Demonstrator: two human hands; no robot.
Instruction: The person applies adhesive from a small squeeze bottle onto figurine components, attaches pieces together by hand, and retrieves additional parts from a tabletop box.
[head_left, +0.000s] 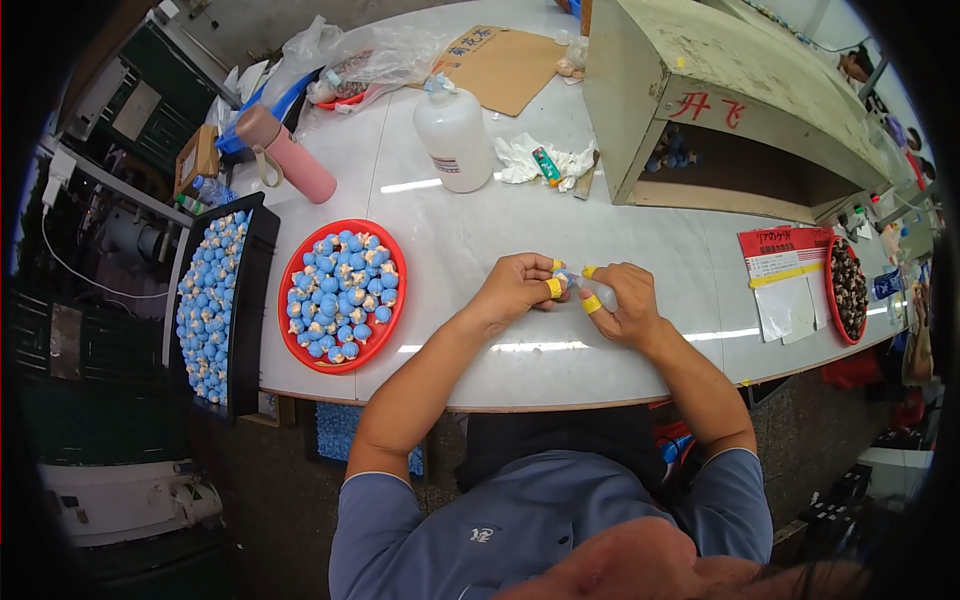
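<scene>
Over the middle of the table, my left hand pinches a small blue piece that the fingers partly hide. Close against it, my right hand is closed round a small translucent squeeze bottle, its tip end toward the blue piece. Whether tip and piece touch, I cannot tell. Yellow tape wraps several fingertips on both hands. To the left, a round red tray holds many blue ball-shaped pieces with cream-coloured parts.
A black bin of similar blue pieces stands at the far left. Behind are a pink flask, a large white bottle, crumpled tissue and flat cardboard. A metal cabinet and a red basket of dark pieces are right.
</scene>
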